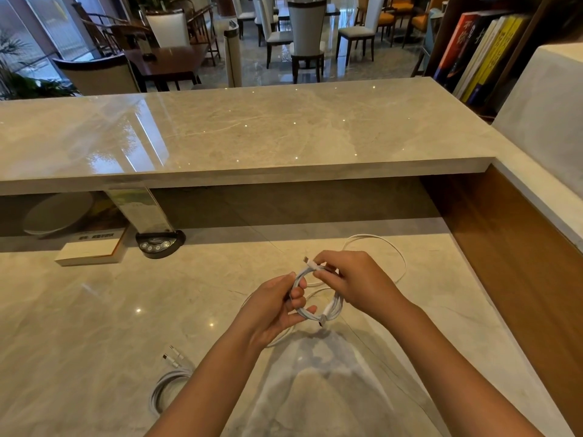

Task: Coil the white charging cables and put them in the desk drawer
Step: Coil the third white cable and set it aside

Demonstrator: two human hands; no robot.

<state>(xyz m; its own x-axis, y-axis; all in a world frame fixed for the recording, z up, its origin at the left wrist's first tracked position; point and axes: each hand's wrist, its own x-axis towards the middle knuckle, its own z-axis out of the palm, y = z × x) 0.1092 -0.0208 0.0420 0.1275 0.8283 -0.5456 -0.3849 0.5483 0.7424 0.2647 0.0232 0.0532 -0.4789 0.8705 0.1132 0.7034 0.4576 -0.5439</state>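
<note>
Above the marble desk (94,310) I hold a white charging cable wound into a small coil (334,307). My left hand (277,307) grips the coil's left side with fingers curled round the strands. My right hand (353,282) pinches the coil's top, just behind a plug end (310,263) that sticks out to the left. A second plug hangs at the coil's bottom. Another loose white cable (394,250) lies in a wide loop on the desk behind my right hand. A coiled white cable (170,383) lies on the desk beside my left forearm. No drawer is in view.
A raised marble counter (252,127) runs across the back of the desk. Under its ledge stand a clear sign holder on a black base (159,242), a white book (91,250) and a pale bowl (56,216). A wooden side panel (504,263) bounds the right.
</note>
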